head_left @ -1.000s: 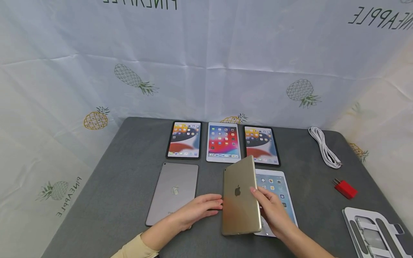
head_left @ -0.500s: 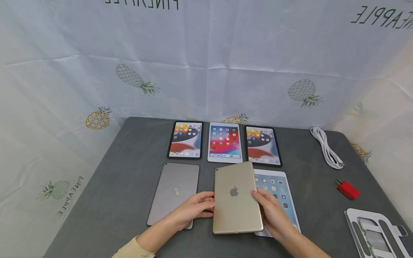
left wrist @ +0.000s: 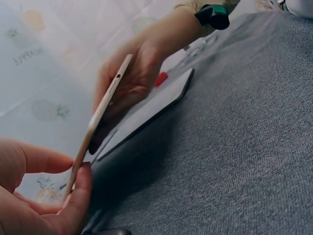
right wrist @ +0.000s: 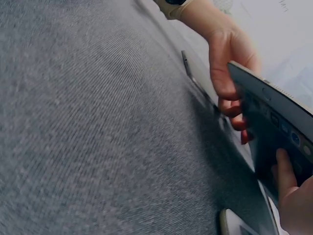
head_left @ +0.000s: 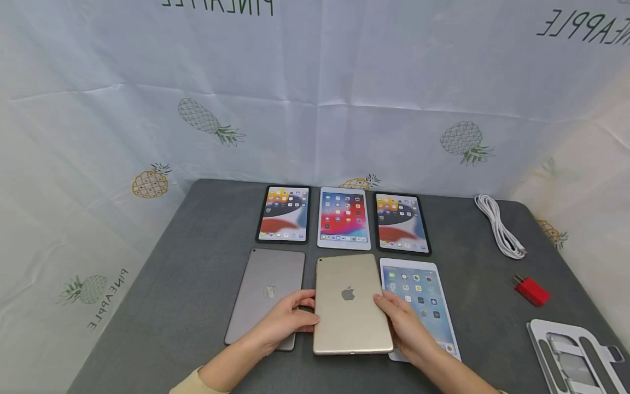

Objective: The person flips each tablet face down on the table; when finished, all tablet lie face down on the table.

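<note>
A gold-backed tablet (head_left: 346,323) is held just above the table, its back facing up. My right hand (head_left: 407,332) grips its right edge, thumb on the back and fingers on the screen side, as the right wrist view shows. At the opposite edge my left hand (head_left: 280,324) pinches it between thumb (left wrist: 46,159) and fingers. Under my left wrist lies a grey tablet (head_left: 266,284), back up. To the right, a white tablet (head_left: 418,290) rests screen up, partly covered by my right hand.
Three tablets lie screen up at the back: a black one (head_left: 284,214), a white one (head_left: 343,219) and another black one (head_left: 402,224). On the right are a coiled white cable (head_left: 499,227), a red plug adapter (head_left: 531,291) and a silver folding stand (head_left: 573,355).
The gold tablet has swung from a steep tilt to nearly flat and shifted left and down, uncovering more of the white tablet. My left hand has taken hold of its left edge.
</note>
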A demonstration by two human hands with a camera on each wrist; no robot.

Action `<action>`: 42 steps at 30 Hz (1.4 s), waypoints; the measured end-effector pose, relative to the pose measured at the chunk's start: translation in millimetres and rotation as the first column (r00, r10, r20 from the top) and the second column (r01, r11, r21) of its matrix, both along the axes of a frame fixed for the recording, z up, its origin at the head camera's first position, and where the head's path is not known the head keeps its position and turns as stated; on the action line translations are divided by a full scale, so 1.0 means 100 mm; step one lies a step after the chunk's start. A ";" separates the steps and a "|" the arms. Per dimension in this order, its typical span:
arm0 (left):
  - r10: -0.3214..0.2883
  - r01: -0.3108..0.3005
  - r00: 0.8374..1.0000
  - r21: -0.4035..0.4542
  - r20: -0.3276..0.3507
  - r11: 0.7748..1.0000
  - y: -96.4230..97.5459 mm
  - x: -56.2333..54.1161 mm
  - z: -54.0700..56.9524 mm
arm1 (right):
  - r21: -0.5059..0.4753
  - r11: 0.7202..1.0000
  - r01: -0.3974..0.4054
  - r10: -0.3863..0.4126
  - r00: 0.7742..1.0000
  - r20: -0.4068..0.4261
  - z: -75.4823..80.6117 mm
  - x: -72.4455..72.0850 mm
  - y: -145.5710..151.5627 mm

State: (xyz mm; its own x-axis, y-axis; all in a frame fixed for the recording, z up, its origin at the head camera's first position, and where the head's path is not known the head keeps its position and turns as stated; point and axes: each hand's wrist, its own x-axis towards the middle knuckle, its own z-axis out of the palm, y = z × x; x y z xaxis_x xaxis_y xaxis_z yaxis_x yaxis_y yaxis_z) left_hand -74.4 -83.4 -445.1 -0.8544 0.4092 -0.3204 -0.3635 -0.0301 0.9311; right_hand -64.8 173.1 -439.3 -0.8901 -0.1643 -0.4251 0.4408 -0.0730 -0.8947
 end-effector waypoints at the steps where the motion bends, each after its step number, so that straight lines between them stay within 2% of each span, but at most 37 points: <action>1: 0.008 -0.008 1.000 -0.002 -0.004 1.000 -0.01 0.00 0.00 | 0.013 1.000 -0.004 0.004 1.000 0.001 -0.01 0.00 0.00; 7: 0.028 -0.028 0.999 -0.010 -0.022 1.000 -0.03 -0.04 -0.01 | 0.033 0.995 -0.095 0.095 0.995 0.002 -0.09 0.00 0.02; 12: 0.045 -0.045 0.999 -0.020 -0.027 0.999 -0.05 -0.06 -0.02 | 0.063 0.979 -0.195 0.195 0.981 0.006 -0.08 -0.01 0.06; 19: 0.053 -0.053 0.998 -0.024 -0.022 0.998 -0.10 -0.05 0.01 | 0.132 0.935 -0.328 0.334 0.942 -0.024 -0.03 0.00 0.11; 25: 0.025 -0.032 0.997 -0.091 -0.072 0.995 -0.12 -0.03 0.02 | 0.239 0.901 -0.362 0.384 0.922 -0.050 0.00 0.06 0.14; 27: 0.003 -0.014 0.995 -0.117 -0.096 0.993 -0.13 -0.02 0.03 | 0.276 0.884 -0.378 0.407 0.911 -0.058 0.00 0.08 0.16; 29: -0.023 0.006 0.993 -0.139 -0.119 0.990 -0.13 0.00 0.03 | 0.343 0.848 -0.403 0.455 0.887 -0.083 0.01 0.09 0.18; 34: -0.111 0.074 0.977 -0.200 -0.184 0.977 -0.13 0.04 0.04 | 0.493 0.754 -0.434 0.558 0.819 -0.134 0.02 0.10 0.20; 38: -0.200 0.128 0.951 -0.286 -0.236 0.950 -0.13 0.08 0.08 | 0.530 0.724 -0.441 0.585 0.800 -0.132 0.02 0.11 0.20; 42: -0.282 0.160 0.912 -0.374 -0.299 0.914 -0.12 0.12 0.12 | 0.552 0.705 -0.445 0.596 0.793 -0.122 0.03 0.10 0.18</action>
State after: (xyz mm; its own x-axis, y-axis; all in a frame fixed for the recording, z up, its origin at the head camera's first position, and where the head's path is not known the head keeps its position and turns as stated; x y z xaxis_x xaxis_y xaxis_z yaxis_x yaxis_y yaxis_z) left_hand -62.9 -95.1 -432.8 -0.8347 0.5210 -0.1785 0.0166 0.3478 0.9374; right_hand -54.9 191.3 -436.6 -0.8096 -0.4835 -0.3327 0.0106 0.5547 -0.8320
